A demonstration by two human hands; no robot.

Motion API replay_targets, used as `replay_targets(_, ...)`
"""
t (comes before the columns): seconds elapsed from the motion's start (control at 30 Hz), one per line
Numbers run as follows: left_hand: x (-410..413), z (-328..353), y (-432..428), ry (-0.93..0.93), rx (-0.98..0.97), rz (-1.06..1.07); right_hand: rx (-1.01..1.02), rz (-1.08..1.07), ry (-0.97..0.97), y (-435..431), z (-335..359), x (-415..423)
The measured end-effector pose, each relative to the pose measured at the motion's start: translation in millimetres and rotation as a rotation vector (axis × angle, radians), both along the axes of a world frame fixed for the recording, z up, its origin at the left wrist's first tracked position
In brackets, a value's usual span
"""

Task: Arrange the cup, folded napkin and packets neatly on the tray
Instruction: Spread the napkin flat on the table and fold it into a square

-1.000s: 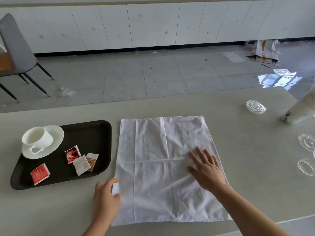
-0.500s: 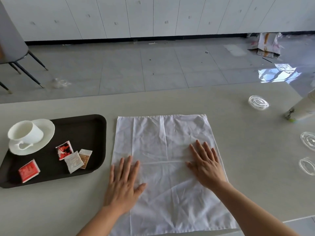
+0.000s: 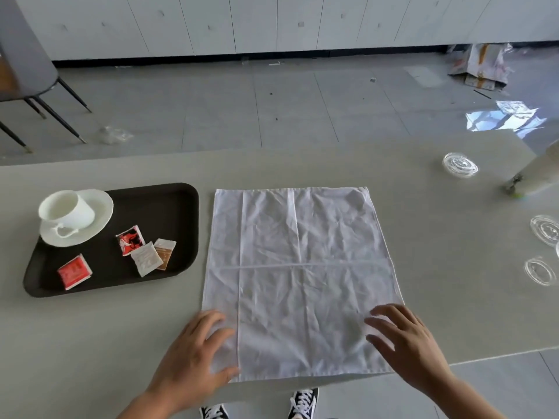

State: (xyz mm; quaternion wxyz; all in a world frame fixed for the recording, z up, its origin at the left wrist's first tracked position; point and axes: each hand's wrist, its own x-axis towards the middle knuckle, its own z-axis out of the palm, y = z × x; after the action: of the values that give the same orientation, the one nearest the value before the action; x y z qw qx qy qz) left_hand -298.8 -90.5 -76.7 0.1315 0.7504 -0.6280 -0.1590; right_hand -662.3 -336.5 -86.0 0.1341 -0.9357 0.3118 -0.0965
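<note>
White napkin (image 3: pixel 299 279) unfolded on table (image 3: pixel 453 261), near corners under flat, released fingers (image 3: pixel 211 319) of left hand (image 3: pixel 193 361) and right hand (image 3: pixel 414 352)

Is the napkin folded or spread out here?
Spread. The napkin lies open as one flat sheet on the table, crease lines visible, left hand and right hand at its near corners.

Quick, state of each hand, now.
Left hand: open, fingers flat on the napkin.
Right hand: open, fingers spread at the napkin's near right corner.
</note>
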Motion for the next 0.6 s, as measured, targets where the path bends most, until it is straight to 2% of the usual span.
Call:
replay_targets(0.2, -1, 4, 10, -0.082, 0.095, -0.114, 0.069, 0.029, 0.096, -1, 7, -15)
replay_targets(0.43, -10, -1, 19, -0.177, 0.051, -0.231, 0.126, 0.149, 0.258, -3, 19, -28)
replay_targets(0.6, -11, -9, 36, -0.133, -0.021, -0.212, 0.132, 0.211, 0.163, 2, 18, -43)
